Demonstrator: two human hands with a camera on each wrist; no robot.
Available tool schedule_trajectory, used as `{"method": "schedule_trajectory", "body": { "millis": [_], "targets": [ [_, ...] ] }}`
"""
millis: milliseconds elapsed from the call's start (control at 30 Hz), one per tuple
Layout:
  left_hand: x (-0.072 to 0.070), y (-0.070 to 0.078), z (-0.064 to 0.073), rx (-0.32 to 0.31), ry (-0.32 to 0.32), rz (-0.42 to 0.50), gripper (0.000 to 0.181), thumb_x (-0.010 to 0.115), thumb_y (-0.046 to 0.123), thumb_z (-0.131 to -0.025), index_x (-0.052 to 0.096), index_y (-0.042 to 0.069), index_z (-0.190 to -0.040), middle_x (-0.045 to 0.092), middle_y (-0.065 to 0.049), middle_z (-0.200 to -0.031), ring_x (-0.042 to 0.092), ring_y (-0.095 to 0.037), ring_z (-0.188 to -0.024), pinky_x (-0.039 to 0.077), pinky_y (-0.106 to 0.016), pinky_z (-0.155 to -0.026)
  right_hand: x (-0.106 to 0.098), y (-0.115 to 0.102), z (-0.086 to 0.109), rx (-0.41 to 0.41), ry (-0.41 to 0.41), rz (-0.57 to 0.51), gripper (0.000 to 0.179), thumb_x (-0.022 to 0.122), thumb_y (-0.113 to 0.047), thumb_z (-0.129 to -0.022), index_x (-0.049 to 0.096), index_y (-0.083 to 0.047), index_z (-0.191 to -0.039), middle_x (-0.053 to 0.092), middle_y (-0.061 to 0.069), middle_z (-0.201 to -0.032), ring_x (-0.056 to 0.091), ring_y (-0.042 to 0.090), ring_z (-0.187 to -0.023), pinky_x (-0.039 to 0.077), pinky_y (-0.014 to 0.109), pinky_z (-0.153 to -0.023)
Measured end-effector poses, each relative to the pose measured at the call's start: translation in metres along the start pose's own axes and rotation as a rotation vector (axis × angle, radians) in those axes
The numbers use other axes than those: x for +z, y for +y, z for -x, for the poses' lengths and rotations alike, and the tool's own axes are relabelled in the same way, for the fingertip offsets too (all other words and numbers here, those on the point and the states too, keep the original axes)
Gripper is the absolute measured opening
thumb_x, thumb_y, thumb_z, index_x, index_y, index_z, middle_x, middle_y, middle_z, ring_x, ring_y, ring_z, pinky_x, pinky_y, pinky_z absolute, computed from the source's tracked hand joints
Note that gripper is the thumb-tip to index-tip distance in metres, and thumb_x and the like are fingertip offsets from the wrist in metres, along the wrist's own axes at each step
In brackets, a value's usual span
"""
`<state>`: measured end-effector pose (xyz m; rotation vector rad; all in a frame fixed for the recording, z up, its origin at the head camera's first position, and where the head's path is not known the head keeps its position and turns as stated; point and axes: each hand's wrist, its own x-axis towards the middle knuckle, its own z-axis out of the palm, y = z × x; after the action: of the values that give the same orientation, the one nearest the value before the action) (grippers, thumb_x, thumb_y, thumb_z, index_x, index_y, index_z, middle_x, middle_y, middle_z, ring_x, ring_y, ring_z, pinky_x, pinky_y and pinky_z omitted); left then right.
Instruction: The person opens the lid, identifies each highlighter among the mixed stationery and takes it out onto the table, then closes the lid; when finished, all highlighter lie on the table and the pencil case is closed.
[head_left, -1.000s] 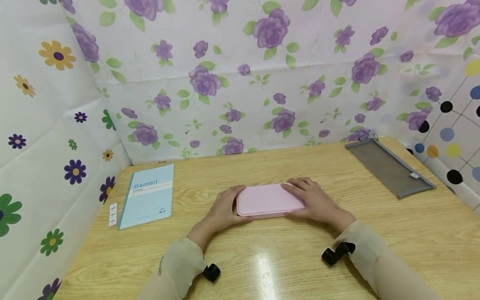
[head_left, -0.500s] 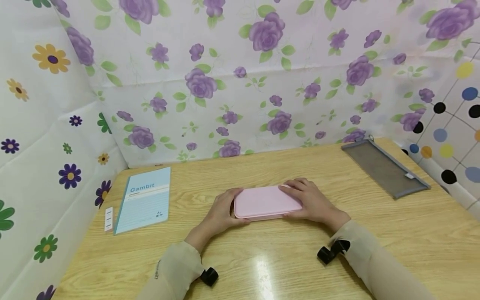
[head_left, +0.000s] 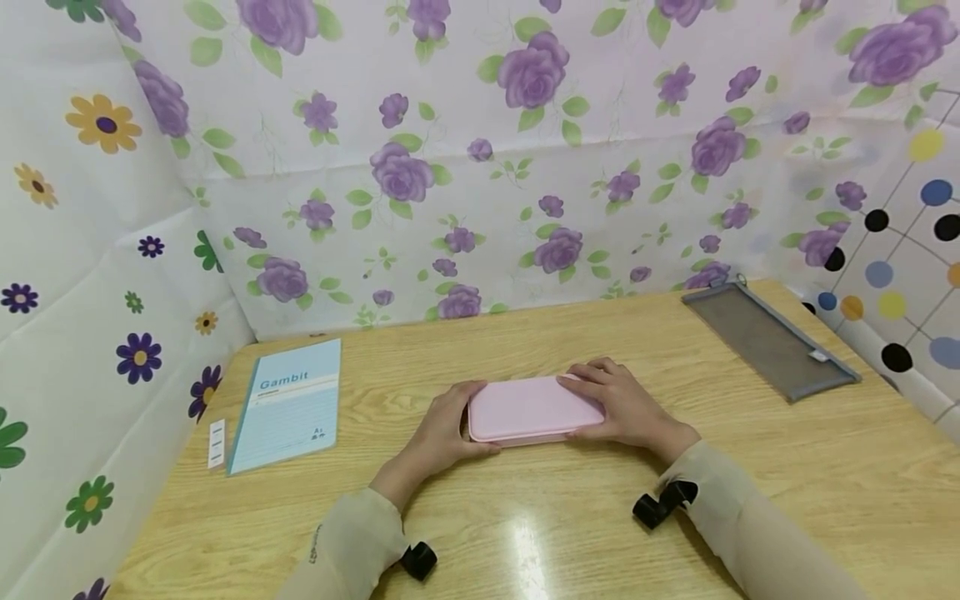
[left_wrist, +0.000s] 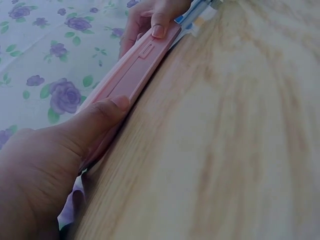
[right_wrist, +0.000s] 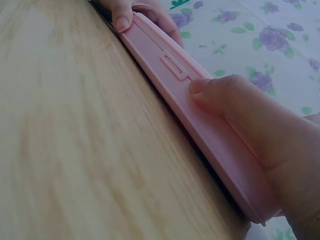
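- Pink case: lay level near the middle of the table, its lid down. A dark line ran beneath the lower edge; full contact with the table could not be confirmed.
- Clasp: sat on the front wall, just beside the right thumb.
- Left hand: held the left end, thumb pressed against the front wall.
- Right hand: held the right end, thumb on the front wall, fingers over the lid and toward the far edge.
- Slip hazard: unequal push from the two thumbs could have turned the case or skated it along the smooth table.
- Lid hazard: an upward pull on the lid, or a thumb nudging the clasp, could have released it and spilled any contents; the inside was not visible.
- Surroundings: a blue notebook and white strip lay to the left, a mesh pouch to the right. Only a wide sweep would likely have disturbed them.
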<state>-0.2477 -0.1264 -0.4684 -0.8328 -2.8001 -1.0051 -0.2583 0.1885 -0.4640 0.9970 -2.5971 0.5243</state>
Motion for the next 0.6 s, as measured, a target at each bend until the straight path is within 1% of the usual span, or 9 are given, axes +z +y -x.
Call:
{"method": "schedule_trajectory", "body": {
  "millis": [233,300,367,500,600],
  "targets": [
    [0.001,0.000,0.000,0.007,0.011,-0.010,0.097,0.087,0.042,-0.067,0.040,0.009,-0.145,0.049,-0.010,-0.143,0.046,-0.030,-0.132,0.031,-0.051,-0.114,-0.003,-0.001,-0.002,-0.015,0.008,-0.016,0.084,0.079,-0.058,-0.066,0.058,-0.017,-0.135,0.060,0.012,-0.131,0.048,0.028,-0.116,0.041,0.053,-0.094],
    [0.001,0.000,0.000,0.006,0.014,-0.013,0.097,0.086,0.042,-0.067,0.039,0.010,-0.145,0.049,-0.009,-0.143,0.046,-0.029,-0.132,0.031,-0.051,-0.114,-0.004,-0.001,-0.004,-0.014,0.000,-0.020,0.082,0.078,-0.058,-0.067,0.058,-0.016,-0.135,0.060,0.013,-0.131,0.049,0.028,-0.116,0.042,0.053,-0.094],
    [0.001,-0.001,0.000,0.008,0.019,-0.008,0.097,0.087,0.041,-0.067,0.039,0.010,-0.146,0.049,-0.009,-0.143,0.046,-0.029,-0.132,0.030,-0.051,-0.115,-0.006,0.000,-0.005,-0.007,-0.008,-0.049,0.077,0.078,-0.054,-0.070,0.059,-0.016,-0.134,0.061,0.013,-0.130,0.049,0.028,-0.116,0.043,0.053,-0.094],
    [0.001,0.000,0.001,0.008,0.023,-0.005,0.099,0.088,0.041,-0.065,0.038,0.011,-0.146,0.049,-0.009,-0.143,0.046,-0.029,-0.132,0.029,-0.051,-0.115,-0.010,0.000,-0.009,0.022,-0.049,-0.112,0.071,0.076,-0.050,-0.074,0.059,-0.016,-0.134,0.060,0.012,-0.131,0.049,0.027,-0.117,0.045,0.052,-0.096],
    [0.001,0.000,0.000,0.014,0.025,-0.006,0.100,0.088,0.041,-0.065,0.039,0.011,-0.146,0.049,-0.009,-0.142,0.046,-0.029,-0.131,0.029,-0.051,-0.114,-0.015,0.000,-0.010,0.052,-0.085,-0.130,0.071,0.075,-0.052,-0.074,0.059,-0.017,-0.134,0.060,0.011,-0.131,0.049,0.027,-0.119,0.045,0.052,-0.097]
  ]
}}
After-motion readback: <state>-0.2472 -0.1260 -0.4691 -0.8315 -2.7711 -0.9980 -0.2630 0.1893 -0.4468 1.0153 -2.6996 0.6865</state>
